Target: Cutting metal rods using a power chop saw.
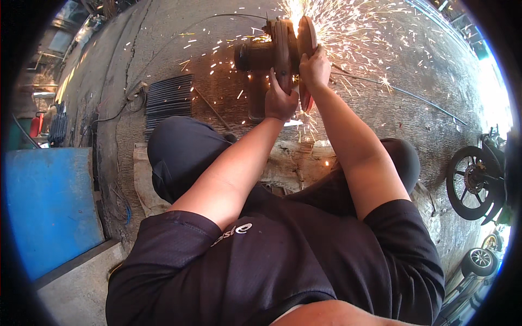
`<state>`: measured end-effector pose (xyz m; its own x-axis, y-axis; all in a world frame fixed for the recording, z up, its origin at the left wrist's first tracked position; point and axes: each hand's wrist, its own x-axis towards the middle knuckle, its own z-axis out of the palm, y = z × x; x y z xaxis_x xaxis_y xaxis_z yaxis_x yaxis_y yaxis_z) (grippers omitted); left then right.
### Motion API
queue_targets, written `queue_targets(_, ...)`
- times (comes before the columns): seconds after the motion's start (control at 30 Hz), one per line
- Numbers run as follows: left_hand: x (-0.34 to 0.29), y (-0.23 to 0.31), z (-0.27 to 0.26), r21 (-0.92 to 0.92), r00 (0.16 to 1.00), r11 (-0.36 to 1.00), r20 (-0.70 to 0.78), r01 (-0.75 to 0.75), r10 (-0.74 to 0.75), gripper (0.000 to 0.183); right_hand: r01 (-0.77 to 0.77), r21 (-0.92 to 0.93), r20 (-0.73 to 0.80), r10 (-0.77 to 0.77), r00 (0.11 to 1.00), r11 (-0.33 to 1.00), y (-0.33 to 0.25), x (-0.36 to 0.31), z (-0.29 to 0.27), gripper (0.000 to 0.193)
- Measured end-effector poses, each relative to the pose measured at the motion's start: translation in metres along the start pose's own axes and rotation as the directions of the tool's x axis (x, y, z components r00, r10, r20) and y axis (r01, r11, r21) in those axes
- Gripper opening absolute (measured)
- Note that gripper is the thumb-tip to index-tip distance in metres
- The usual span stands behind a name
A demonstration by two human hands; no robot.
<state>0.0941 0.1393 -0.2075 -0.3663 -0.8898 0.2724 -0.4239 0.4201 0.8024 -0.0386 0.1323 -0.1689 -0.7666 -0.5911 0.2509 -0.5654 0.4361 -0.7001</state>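
Observation:
Ahead of my knees stands a dark machine with a rounded, motor-like body, apparently a grinder. My left hand is closed around the lower end of a long, upright brown metal piece beside that body. Just to its right, my right hand grips a second long piece, curved and brownish, with a reddish lower end. Bright sparks burst from between the two pieces and spray to the far right. Glare hides where metal meets the machine, and I cannot tell whether the left piece is part of it.
A dark slatted grate lies on the rough floor at the left, near a thin rod. Cables run across the ground. A worn wooden plank is beneath my legs. A blue panel stands left; a motorcycle wheel is at the right.

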Motion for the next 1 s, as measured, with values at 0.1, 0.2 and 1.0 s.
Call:
queue_targets(0.1, 0.000, 0.000, -0.001, 0.050, 1.000, 0.999, 0.026, 0.017, -0.018, 0.082, -0.020, 0.012, 0.021, 0.019, 1.000, 1.000, -0.001, 0.000, -0.001, 0.030)
queue_targets(0.2, -0.004, 0.003, -0.003, -0.015, 0.989, 0.993, 0.092, 0.117, -0.116, 0.081, 0.011, 0.028, -0.014, -0.010, 1.000, 1.000, 0.000, -0.001, -0.001, 0.032)
queue_targets(1.0, -0.014, -0.009, 0.006, -0.070, 0.996, 0.994, 0.044, 0.079, -0.077, 0.078, -0.010, 0.073, -0.034, 0.013, 0.999, 0.997, 0.014, -0.016, 0.011, 0.048)
